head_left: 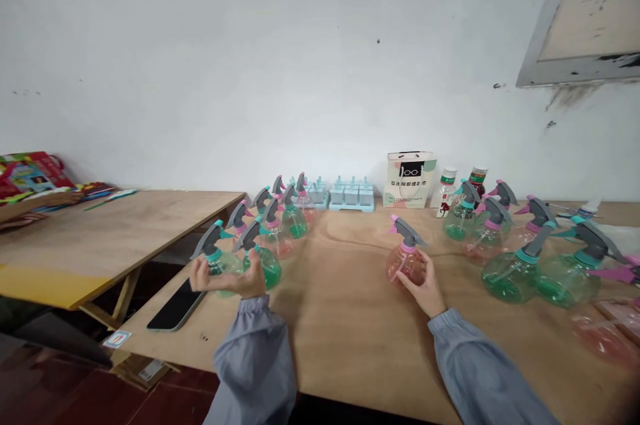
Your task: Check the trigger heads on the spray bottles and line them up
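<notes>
My right hand (425, 284) is wrapped round the side of a pink spray bottle (403, 264) with a grey and pink trigger head, which stands upright near the middle of the table. My left hand (231, 283) hovers with thumb and fingers apart and nothing between them. Just behind it are a green spray bottle (271, 269) and another with a turquoise collar (214, 256), partly hidden by the fingers. More pink and green bottles, such as a green one (294, 221), form a group beyond them.
On the right stand several more spray bottles (510, 276). Along the wall are light-blue ice-pop moulds (351, 197), a paper bag (409, 180) and two capped bottles (447, 190). A phone (176, 306) lies at the left edge, with a second table (165, 218) beyond a gap.
</notes>
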Tool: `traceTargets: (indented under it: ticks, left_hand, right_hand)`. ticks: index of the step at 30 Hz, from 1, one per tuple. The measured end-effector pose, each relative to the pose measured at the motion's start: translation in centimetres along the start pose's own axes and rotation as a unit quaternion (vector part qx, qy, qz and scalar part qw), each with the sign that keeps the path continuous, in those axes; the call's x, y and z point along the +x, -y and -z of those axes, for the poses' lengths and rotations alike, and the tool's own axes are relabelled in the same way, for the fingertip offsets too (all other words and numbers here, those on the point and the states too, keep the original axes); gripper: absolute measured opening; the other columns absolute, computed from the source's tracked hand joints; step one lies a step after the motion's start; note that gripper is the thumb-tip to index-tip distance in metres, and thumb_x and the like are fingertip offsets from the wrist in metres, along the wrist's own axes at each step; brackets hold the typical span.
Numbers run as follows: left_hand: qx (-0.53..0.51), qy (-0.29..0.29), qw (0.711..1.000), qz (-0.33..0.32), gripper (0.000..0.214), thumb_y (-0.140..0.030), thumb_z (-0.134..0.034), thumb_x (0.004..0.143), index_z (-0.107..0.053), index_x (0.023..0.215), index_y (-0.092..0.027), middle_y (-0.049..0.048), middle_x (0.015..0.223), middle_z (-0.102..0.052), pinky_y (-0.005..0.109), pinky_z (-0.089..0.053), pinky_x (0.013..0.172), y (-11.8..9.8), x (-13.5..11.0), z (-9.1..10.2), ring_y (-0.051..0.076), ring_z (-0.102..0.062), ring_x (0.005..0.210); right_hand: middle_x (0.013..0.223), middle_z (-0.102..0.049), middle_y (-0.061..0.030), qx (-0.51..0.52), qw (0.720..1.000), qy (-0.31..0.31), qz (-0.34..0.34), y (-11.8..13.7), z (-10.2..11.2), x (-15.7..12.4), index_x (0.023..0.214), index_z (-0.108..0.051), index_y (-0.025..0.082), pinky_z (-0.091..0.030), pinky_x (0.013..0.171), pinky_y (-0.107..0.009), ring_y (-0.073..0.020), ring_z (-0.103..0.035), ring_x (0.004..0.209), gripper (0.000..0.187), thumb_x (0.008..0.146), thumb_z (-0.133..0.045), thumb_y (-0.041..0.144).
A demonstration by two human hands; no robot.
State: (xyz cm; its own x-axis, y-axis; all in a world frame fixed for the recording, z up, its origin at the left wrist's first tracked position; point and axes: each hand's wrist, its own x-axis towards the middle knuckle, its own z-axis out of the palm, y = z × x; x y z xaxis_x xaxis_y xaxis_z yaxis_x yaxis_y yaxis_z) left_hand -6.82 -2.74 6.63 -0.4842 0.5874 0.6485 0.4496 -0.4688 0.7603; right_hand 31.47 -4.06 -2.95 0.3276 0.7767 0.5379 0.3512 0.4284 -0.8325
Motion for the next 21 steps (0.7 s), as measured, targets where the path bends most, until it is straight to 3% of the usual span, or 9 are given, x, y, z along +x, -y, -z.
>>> traceTargets:
  ticks: [2,3,7,9,12,14,16,19,21]
  left_hand:
    - [-0.025,-0.044,0.999,-0.009,0.063,-0.062,-0.062,0.081,-0.042,0.133,-0.034,0.0101,0.145,-0.044,0.059,-0.033,0.114,-2.0,-2.0,-1.4,0.038,-0.031,0.143]
    - [-0.031,-0.029,0.999,-0.021,0.071,-0.059,-0.07,0.075,-0.04,0.134,-0.034,0.0106,0.147,-0.042,0.058,-0.028,0.117,-3.1,-3.3,-2.5,0.038,-0.028,0.145]
    - [-0.095,0.222,0.969,-0.045,0.095,-0.047,-0.086,0.062,-0.038,0.14,-0.024,0.0172,0.149,-0.038,0.053,-0.021,0.12,-7.8,-8.9,-8.3,0.038,-0.033,0.143]
    - [-0.106,0.266,0.958,0.007,0.104,-0.047,-0.09,0.055,-0.037,0.141,-0.023,0.0194,0.147,-0.04,0.059,-0.017,0.118,-9.4,-11.1,-10.8,0.041,-0.034,0.141]
    - [-0.088,0.265,0.958,0.065,0.102,-0.047,-0.089,0.056,-0.039,0.141,-0.024,0.0193,0.143,-0.045,0.06,-0.012,0.116,-10.5,-12.6,-12.7,0.041,-0.037,0.138]
    - [-0.088,0.257,0.959,0.074,0.093,-0.042,-0.087,0.06,-0.042,0.139,-0.025,0.0174,0.141,-0.048,0.058,-0.013,0.116,-10.7,-12.6,-13.0,0.039,-0.038,0.137]
    - [-0.106,0.259,0.957,0.072,0.081,-0.033,-0.084,0.064,-0.046,0.136,-0.027,0.0147,0.138,-0.051,0.054,-0.015,0.115,-10.4,-12.2,-12.9,0.037,-0.039,0.136]
    - [-0.136,0.27,0.951,0.069,0.07,-0.022,-0.077,0.066,-0.052,0.131,-0.029,0.0108,0.129,-0.056,0.051,-0.022,0.113,-9.6,-11.6,-12.7,0.033,-0.046,0.13]
    - [-0.183,0.288,0.935,0.095,0.067,-0.016,-0.074,0.064,-0.056,0.127,-0.028,0.0076,0.119,-0.06,0.047,-0.028,0.11,-8.9,-11.1,-12.9,0.03,-0.052,0.12]
  right_hand:
    - [0.129,-0.057,-0.0141,-0.009,1.0,0.017,0.011,0.2,-0.2,-0.4,0.131,-0.044,0.022,-0.047,0.103,-0.056,-0.0309,-0.059,0.117,0.081,0.067,-0.079,0.058]
    - [0.129,-0.057,-0.0138,-0.013,0.999,0.034,0.019,0.4,-0.4,-0.7,0.132,-0.044,0.023,-0.047,0.103,-0.055,-0.0308,-0.059,0.118,0.081,0.068,-0.079,0.057]
    - [0.134,-0.058,-0.0134,-0.04,0.989,0.112,0.085,1.6,-1.2,-1.9,0.139,-0.043,0.024,-0.046,0.107,-0.054,-0.0306,-0.057,0.125,0.076,0.076,-0.074,0.052]
    - [0.135,-0.058,-0.0133,-0.055,0.978,0.145,0.137,2.4,-1.4,-2.3,0.14,-0.045,0.024,-0.046,0.107,-0.053,-0.0309,-0.056,0.127,0.069,0.08,-0.07,0.048]
    - [0.131,-0.062,-0.0112,-0.094,0.963,0.168,0.189,3.5,-0.5,-2.5,0.136,-0.052,0.027,-0.049,0.103,-0.054,-0.0313,-0.059,0.121,0.055,0.085,-0.064,0.044]
    - [0.126,-0.064,-0.0101,-0.139,0.962,0.104,0.211,4.0,1.3,-2.1,0.131,-0.057,0.029,-0.047,0.103,-0.056,-0.0319,-0.06,0.118,0.045,0.087,-0.06,0.041]
    - [0.128,-0.061,-0.0111,-0.178,0.956,-0.045,0.227,4.1,4.1,-1.3,0.131,-0.056,0.029,-0.041,0.107,-0.061,-0.0337,-0.057,0.122,0.043,0.089,-0.058,0.037]
    - [0.137,-0.05,-0.0159,-0.214,0.9,-0.299,0.234,3.2,9.2,0.2,0.139,-0.046,0.024,-0.035,0.109,-0.067,-0.0388,-0.047,0.131,0.057,0.086,-0.063,0.036]
    - [0.139,-0.046,-0.0184,-0.257,0.864,-0.364,0.237,2.1,12.4,1.2,0.142,-0.042,0.024,-0.034,0.109,-0.067,-0.041,-0.045,0.133,0.068,0.082,-0.07,0.036]
